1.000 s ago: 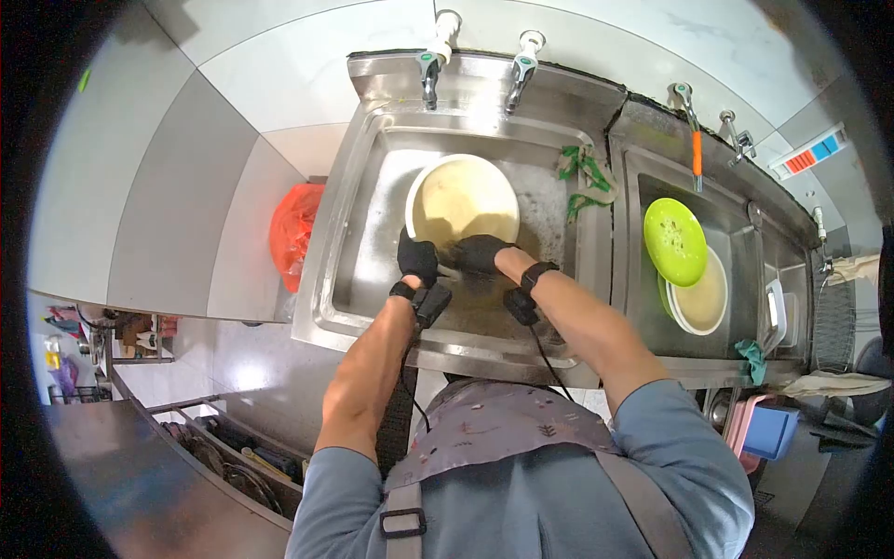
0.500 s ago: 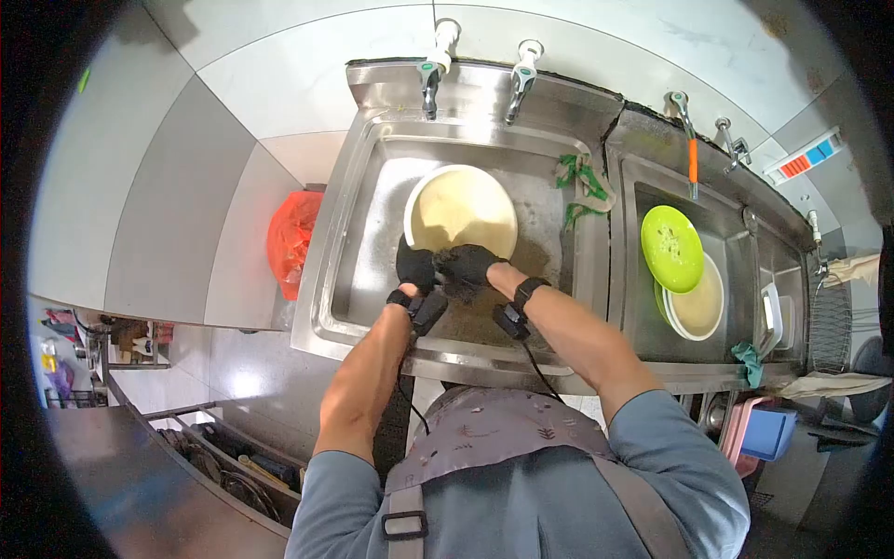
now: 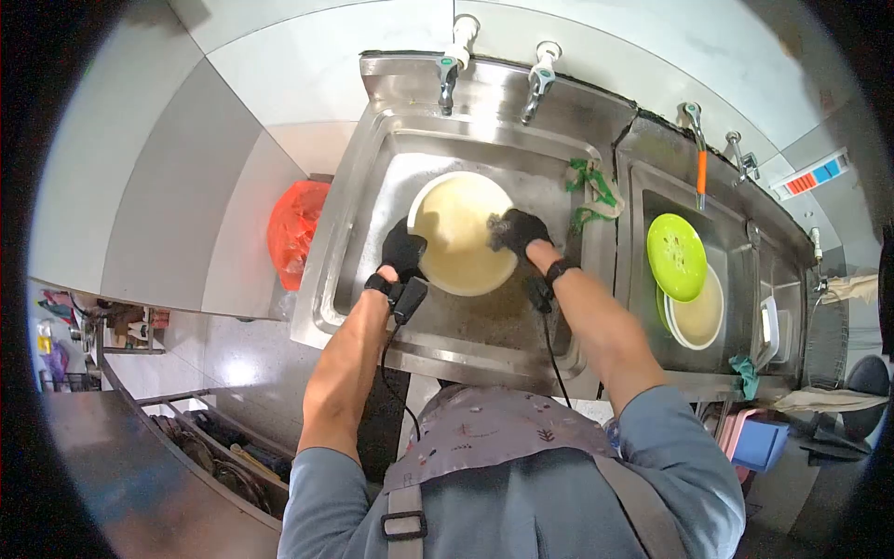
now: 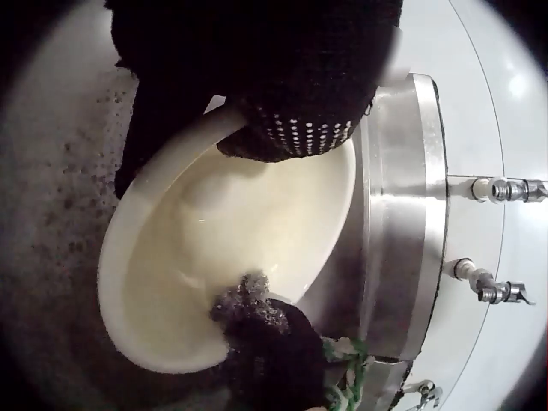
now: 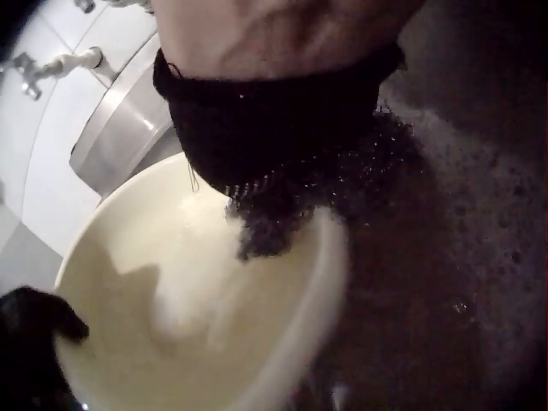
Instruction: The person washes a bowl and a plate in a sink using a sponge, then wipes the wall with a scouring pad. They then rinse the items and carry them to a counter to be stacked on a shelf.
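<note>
A large cream bowl point(image 3: 461, 219) sits in the left sink basin, its pale inside facing up. My left hand point(image 3: 402, 250), in a black dotted glove, grips the bowl's left rim, with the thumb over the inside and the other fingers behind the wall. At the opposite rim, my right hand point(image 3: 524, 233), also gloved in black, holds a steel wool scourer point(image 4: 248, 304) against the edge. In the right wrist view the scourer point(image 5: 265, 227) laps over the rim on both sides; the right fingertips are hidden behind the glove and scourer.
Soapy water wets the sink point(image 3: 372, 200). A green-and-white rag point(image 3: 596, 193) lies on its right side. In the neighbouring basin, a lime green plate point(image 3: 676, 258) leans on another cream bowl point(image 3: 698, 317). Taps point(image 3: 449, 79) line the back wall; a red bag point(image 3: 293, 228) hangs at left.
My hands were close together at the bowl's near rim. They have parted: the left slid up the left side, and the right carried the scourer round to the right rim.
</note>
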The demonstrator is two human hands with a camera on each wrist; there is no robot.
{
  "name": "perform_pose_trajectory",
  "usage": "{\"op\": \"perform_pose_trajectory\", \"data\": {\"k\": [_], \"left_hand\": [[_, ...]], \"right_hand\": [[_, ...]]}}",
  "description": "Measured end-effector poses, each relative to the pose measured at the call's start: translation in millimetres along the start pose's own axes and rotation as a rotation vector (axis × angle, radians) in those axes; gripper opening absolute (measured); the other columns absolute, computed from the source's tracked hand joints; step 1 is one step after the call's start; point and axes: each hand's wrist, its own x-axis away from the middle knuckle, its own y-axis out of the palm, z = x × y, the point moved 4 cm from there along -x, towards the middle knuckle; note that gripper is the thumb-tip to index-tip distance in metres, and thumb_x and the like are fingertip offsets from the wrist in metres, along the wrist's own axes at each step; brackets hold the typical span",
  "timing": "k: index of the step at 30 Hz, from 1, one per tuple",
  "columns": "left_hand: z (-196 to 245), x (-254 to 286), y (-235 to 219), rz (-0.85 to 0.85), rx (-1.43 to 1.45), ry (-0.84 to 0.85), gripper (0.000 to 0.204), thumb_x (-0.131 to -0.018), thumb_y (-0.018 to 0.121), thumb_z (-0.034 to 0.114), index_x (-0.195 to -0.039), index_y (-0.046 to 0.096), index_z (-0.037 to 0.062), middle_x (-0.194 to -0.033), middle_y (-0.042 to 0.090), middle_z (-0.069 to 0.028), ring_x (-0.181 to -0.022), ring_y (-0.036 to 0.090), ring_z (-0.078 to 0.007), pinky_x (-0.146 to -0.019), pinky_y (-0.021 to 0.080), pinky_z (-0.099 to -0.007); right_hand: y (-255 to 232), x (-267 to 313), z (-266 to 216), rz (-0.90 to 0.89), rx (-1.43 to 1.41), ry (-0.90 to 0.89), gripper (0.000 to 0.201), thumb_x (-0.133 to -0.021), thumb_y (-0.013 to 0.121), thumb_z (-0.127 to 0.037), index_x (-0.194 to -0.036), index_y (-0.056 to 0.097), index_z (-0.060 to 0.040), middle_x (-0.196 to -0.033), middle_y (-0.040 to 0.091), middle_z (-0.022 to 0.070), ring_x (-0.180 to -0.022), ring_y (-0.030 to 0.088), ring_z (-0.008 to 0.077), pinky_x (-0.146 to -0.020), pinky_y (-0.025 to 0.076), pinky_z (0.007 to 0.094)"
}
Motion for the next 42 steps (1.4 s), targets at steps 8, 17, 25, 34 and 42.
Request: {"op": "perform_pose_trajectory", "data": {"k": [8, 17, 25, 34, 42], "left_hand": [[0, -1, 26, -0.105, -0.539, 0.468, 0.046, -0.052, 0.084, 0.048, -0.075, 0.069, 0.0097, -0.090, 0.069, -0.0109, -0.085, 0.064, -0.0353, -0.076, 0.051, -0.0421], [-12, 17, 46, -0.041, -0.486, 0.491, 0.051, -0.058, 0.078, 0.056, -0.068, 0.065, 0.0074, -0.076, 0.065, -0.0129, -0.082, 0.063, -0.0372, -0.079, 0.048, -0.0477], [39, 39, 46, -0.310, -0.536, 0.472, 0.045, -0.074, 0.077, 0.033, -0.108, 0.065, 0.0056, -0.106, 0.067, -0.0147, -0.101, 0.062, -0.0326, -0.090, 0.047, -0.0396], [-14, 32, 65, -0.265, -0.011, 0.118, 0.044, -0.084, 0.071, 0.021, -0.121, 0.057, 0.0018, -0.110, 0.067, -0.0128, -0.099, 0.062, -0.0235, -0.087, 0.049, -0.0348], [-26, 38, 68, -0.374, -0.697, 0.386, 0.059, -0.072, 0.078, 0.040, -0.117, 0.062, 0.0065, -0.108, 0.067, -0.0134, -0.098, 0.062, -0.0332, -0.090, 0.048, -0.0412]], "right_hand": [[58, -17, -19, -0.180, -0.353, 0.238, 0.043, -0.089, 0.062, -0.037, -0.116, 0.063, -0.0031, -0.113, 0.066, 0.0118, -0.090, 0.066, 0.0239, -0.078, 0.053, 0.0360], [96, 5, 4, -0.178, 0.039, -0.236, 0.037, -0.097, 0.048, -0.018, -0.129, 0.057, -0.0036, -0.134, 0.057, 0.0156, -0.121, 0.056, 0.0258, -0.095, 0.048, 0.0383], [33, -34, -18, -0.055, 0.449, 0.114, 0.040, -0.092, 0.054, -0.029, -0.122, 0.063, -0.0049, -0.142, 0.049, 0.0131, -0.128, 0.048, 0.0234, -0.101, 0.042, 0.0463], [47, 22, -97, -0.186, 0.107, -0.404, 0.039, -0.092, 0.051, -0.035, -0.123, 0.062, -0.0128, -0.117, 0.066, 0.0171, -0.105, 0.064, 0.0356, -0.091, 0.050, 0.0442], [125, -25, -12, -0.005, 0.253, -0.304, 0.047, -0.093, 0.049, -0.032, -0.134, 0.054, -0.0106, -0.131, 0.058, 0.0127, -0.117, 0.057, 0.0298, -0.098, 0.045, 0.0418]]}}
